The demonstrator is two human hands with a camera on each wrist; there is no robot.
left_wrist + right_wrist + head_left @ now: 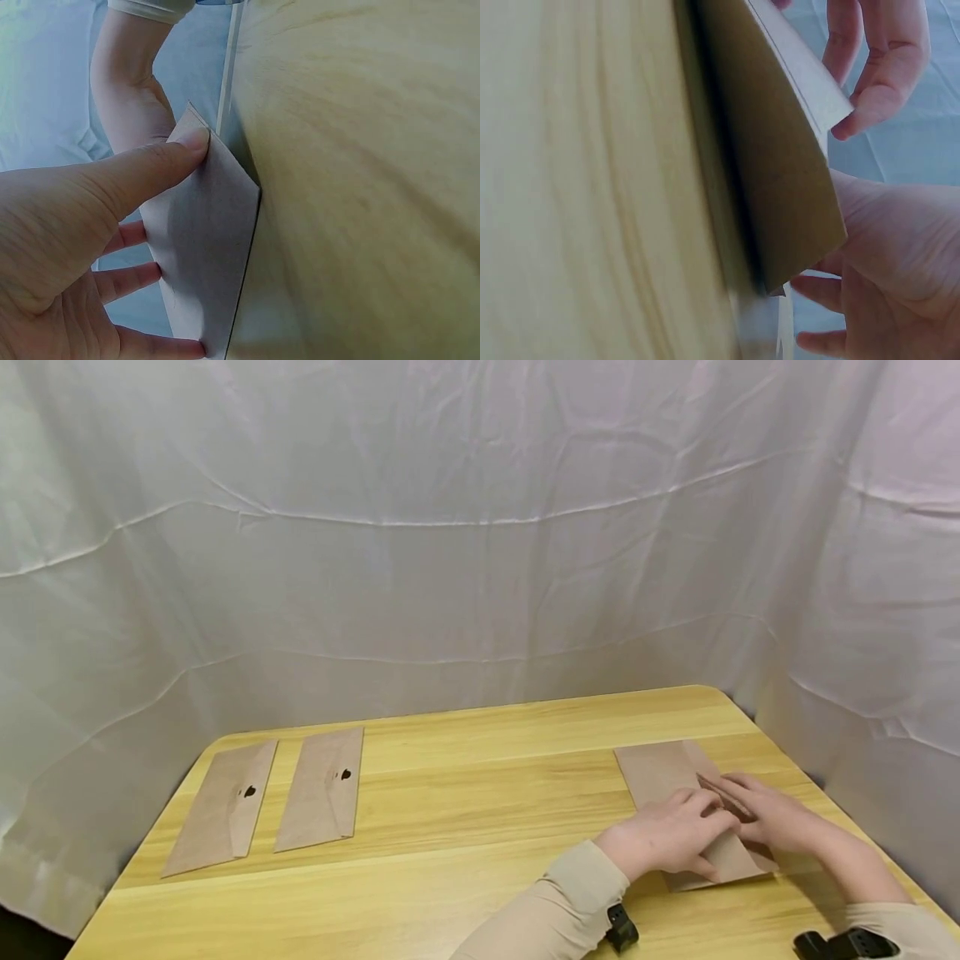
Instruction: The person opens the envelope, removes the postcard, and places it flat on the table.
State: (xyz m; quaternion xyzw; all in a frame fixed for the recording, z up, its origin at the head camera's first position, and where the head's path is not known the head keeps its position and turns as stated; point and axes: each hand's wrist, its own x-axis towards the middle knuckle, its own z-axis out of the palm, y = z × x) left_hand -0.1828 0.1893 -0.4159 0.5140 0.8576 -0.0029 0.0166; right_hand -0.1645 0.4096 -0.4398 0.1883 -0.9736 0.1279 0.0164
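Note:
A brown paper envelope (660, 768) lies on the right part of the table under both hands, its flap raised. My left hand (671, 835) grips it from the near side; in the left wrist view its thumb (191, 142) lies over the paper (206, 217) while the other fingertips touch the edge. My right hand (772, 814) reaches in from the right, its fingers extended along the dark opening beneath the flap. From the right wrist, the raised flap (787, 165) covers part of the right hand (892, 255), hiding its thumb; the visible fingers look straight.
Two similar brown envelopes, one at the far left (217, 810) and one beside it (318, 802), lie flat with dark printed marks. They rest on a yellow wood-grain table (465, 793). Pale cloth (465, 568) hangs around the back and sides.

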